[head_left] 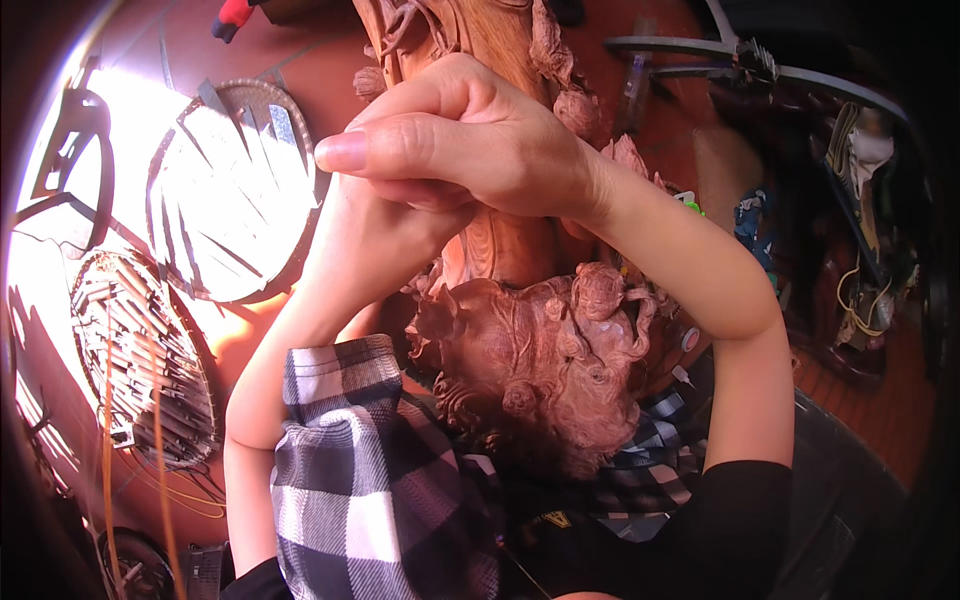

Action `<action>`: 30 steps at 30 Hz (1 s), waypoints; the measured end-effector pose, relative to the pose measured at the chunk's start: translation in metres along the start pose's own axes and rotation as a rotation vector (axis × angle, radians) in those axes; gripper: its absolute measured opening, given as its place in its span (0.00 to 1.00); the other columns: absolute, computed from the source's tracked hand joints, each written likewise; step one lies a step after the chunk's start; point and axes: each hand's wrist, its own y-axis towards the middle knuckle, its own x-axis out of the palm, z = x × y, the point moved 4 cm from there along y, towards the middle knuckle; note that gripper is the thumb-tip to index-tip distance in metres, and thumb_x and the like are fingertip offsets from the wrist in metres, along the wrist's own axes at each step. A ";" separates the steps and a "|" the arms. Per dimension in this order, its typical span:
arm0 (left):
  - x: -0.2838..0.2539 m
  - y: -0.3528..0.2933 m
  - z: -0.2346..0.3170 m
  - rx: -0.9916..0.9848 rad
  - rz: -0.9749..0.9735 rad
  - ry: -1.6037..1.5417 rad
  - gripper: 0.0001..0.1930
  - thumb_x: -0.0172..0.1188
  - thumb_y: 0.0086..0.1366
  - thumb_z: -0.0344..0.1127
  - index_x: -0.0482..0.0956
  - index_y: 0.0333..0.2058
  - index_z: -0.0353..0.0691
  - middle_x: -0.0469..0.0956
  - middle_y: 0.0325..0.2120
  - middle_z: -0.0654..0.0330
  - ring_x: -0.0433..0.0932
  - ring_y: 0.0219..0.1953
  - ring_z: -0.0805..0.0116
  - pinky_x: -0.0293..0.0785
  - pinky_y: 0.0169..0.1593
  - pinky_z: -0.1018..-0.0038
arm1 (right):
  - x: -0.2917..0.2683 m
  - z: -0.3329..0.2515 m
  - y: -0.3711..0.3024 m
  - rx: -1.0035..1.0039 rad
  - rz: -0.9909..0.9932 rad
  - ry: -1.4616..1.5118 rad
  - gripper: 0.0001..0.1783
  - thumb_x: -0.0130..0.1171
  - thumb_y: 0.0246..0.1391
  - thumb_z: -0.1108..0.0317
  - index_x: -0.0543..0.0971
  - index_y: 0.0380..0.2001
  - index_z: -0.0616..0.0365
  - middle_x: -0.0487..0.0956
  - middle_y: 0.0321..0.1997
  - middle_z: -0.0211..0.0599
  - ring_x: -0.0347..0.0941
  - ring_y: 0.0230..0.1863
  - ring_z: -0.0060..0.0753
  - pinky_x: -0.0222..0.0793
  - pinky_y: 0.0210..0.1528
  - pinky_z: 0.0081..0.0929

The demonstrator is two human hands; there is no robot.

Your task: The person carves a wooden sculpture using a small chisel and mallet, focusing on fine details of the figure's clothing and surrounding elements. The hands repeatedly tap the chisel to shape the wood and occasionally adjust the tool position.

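Note:
Both my hands are raised together close in front of me, over a carved wooden sculpture (530, 350). The curled fingers of my right hand (480, 145) close over my left hand (395, 225), with the thumb lying across the top and pointing left. My left hand sits underneath, its fingers mostly hidden by the right one. No tool shows in either hand. Below them, the reddish carving has swirling relief at its near end and a smooth, grained trunk behind, partly covered by my hands. Checked black-and-white cloth (345, 480) lies near my left forearm.
At left stands a round basket (208, 395) filled with many carving tools. Behind it, a sunlit round tray (305, 205) holds more long tools. A dark chair-like frame (100, 170) is at far left. Metal bars (690, 45) and dark clutter fill the far right.

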 end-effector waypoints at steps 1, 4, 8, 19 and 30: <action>0.001 -0.003 0.000 -0.028 0.014 -0.012 0.11 0.65 0.59 0.26 0.77 0.40 0.30 0.80 0.31 0.55 0.81 0.35 0.67 0.76 0.36 0.70 | 0.000 0.003 0.000 0.022 -0.027 -0.007 0.16 0.57 0.65 0.62 0.84 0.28 0.62 0.68 0.18 0.18 0.60 0.22 0.09 0.56 0.25 0.16; 0.003 -0.007 -0.008 0.015 0.031 0.100 0.12 0.64 0.60 0.26 0.77 0.42 0.30 0.80 0.32 0.54 0.81 0.37 0.66 0.77 0.38 0.70 | 0.004 0.011 0.007 0.055 -0.070 -0.029 0.16 0.57 0.66 0.62 0.84 0.28 0.62 0.68 0.18 0.17 0.60 0.22 0.09 0.57 0.26 0.16; 0.000 -0.006 -0.005 0.023 0.001 0.049 0.15 0.64 0.61 0.26 0.77 0.46 0.29 0.81 0.35 0.52 0.81 0.41 0.66 0.77 0.41 0.70 | 0.004 0.006 0.004 0.006 -0.056 0.004 0.16 0.57 0.65 0.62 0.83 0.27 0.62 0.68 0.18 0.17 0.60 0.22 0.09 0.57 0.26 0.16; 0.002 -0.009 -0.013 -0.204 -0.250 0.349 0.20 0.59 0.66 0.29 0.74 0.57 0.35 0.75 0.54 0.52 0.73 0.59 0.61 0.70 0.58 0.64 | 0.002 0.002 0.003 0.080 -0.078 -0.069 0.21 0.59 0.65 0.61 0.78 0.18 0.58 0.67 0.17 0.16 0.59 0.21 0.09 0.55 0.24 0.17; 0.000 -0.011 -0.019 -0.132 -0.166 0.313 0.16 0.60 0.65 0.28 0.75 0.51 0.33 0.77 0.46 0.51 0.77 0.51 0.62 0.73 0.50 0.67 | 0.006 0.008 0.007 0.060 -0.068 -0.065 0.21 0.58 0.65 0.60 0.77 0.18 0.58 0.69 0.17 0.18 0.60 0.21 0.09 0.58 0.25 0.16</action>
